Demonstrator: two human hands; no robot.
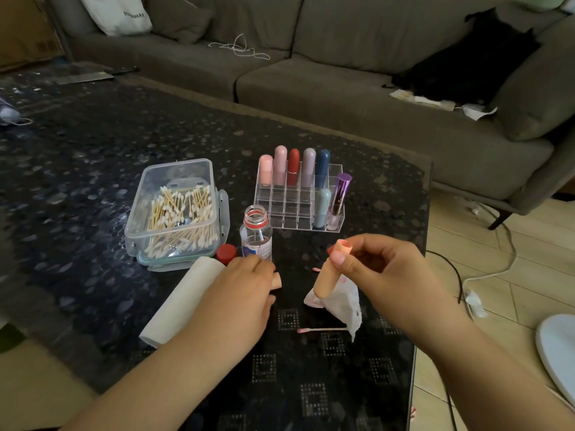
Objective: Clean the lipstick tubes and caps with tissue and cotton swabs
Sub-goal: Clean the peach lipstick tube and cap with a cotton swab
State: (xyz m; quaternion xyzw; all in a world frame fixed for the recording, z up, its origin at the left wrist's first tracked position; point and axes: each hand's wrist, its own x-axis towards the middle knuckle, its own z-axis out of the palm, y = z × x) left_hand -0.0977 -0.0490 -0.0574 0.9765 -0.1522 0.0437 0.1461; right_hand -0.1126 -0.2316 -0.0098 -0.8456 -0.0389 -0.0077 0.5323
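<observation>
My right hand (378, 275) pinches a peach lipstick tube (328, 275) near its open top, holding it tilted above a stained, crumpled tissue (342, 301). My left hand (245, 290) lies lower left of it, fingers curled round a small peach cap (277, 280) whose end pokes out. A used cotton swab with a pink tip (320, 330) lies on the dark table below the tissue. Another pink swab tip (315, 269) shows between my hands.
A clear box of cotton swabs (174, 213) stands at the left, a white tissue roll (180, 301) in front of it. An open clear bottle (255, 234) and its red cap (226, 253) stand in the middle. A clear organizer (298, 197) holds several lipsticks behind.
</observation>
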